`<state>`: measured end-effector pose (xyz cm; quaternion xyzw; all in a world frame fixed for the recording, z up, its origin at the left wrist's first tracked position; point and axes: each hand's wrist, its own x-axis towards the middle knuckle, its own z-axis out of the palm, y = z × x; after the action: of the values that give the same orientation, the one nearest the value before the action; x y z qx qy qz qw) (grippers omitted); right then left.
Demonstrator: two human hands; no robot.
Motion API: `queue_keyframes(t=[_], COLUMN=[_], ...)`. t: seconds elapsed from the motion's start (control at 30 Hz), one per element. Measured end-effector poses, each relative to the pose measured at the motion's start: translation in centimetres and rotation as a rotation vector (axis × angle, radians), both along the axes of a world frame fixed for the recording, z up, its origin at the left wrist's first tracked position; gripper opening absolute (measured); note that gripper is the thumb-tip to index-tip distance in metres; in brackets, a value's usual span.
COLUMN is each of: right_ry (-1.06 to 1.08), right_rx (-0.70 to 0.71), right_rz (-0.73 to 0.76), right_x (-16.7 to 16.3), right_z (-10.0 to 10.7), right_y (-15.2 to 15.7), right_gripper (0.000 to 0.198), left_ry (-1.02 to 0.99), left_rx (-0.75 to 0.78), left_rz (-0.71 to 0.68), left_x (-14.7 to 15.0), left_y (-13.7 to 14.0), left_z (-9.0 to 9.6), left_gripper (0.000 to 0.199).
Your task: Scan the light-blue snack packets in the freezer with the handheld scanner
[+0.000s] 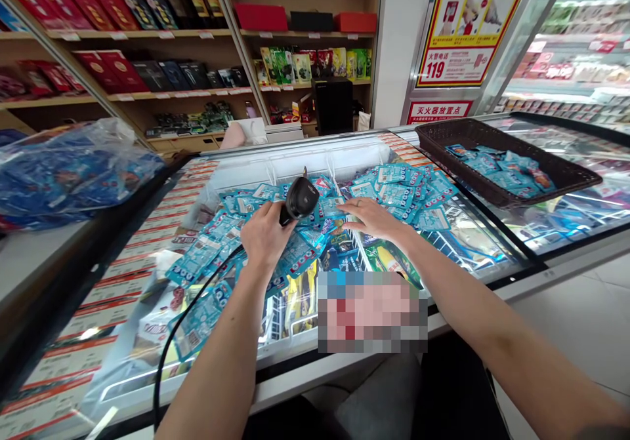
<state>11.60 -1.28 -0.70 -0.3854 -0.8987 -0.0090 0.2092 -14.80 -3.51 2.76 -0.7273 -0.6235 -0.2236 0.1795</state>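
At frame center: scanner (302, 197) in left hand (266, 233) above blue packets (396, 194)

The left hand is wrapped around the handle of the black scanner; the cable (158, 374) runs to the lower left. Right of center, the right hand (375, 218) extends its fingers over the packets; contact cannot be determined. Packets lie spread across the freezer (288, 387). At upper right, a brown basket (465, 172) contains further packets.

Bright light glares off the freezer glass (118, 355); edges look stretched.
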Motion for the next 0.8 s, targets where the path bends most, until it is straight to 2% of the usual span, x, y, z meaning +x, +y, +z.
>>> queue_keyframes(t=[0.3, 0.5, 0.7, 0.8], right_ry=[0.013, 0.073, -0.004, -0.018], right_rx=[0.015, -0.033, 0.04, 0.108], right_rz=[-0.029, -0.03, 0.019, -0.03], right_x=[0.5, 0.5, 0.8, 1.2], right_z=[0.1, 0.1, -0.1, -0.2], right_y=[0.1, 0.3, 0.9, 0.8], right_gripper=[0.033, 0.036, 0.031, 0.034], left_ry=[-0.01, -0.018, -0.026, -0.033], left_rx=[0.0, -0.032, -0.024, -0.03], left_rz=[-0.011, -0.009, -0.003, 0.0], left_x=[0.1, 0.1, 0.0, 0.0], left_y=[0.0, 0.0, 0.1, 0.1], left_z=[-0.1, -0.1, -0.1, -0.2], left_gripper=[0.037, 0.039, 0.038, 0.038])
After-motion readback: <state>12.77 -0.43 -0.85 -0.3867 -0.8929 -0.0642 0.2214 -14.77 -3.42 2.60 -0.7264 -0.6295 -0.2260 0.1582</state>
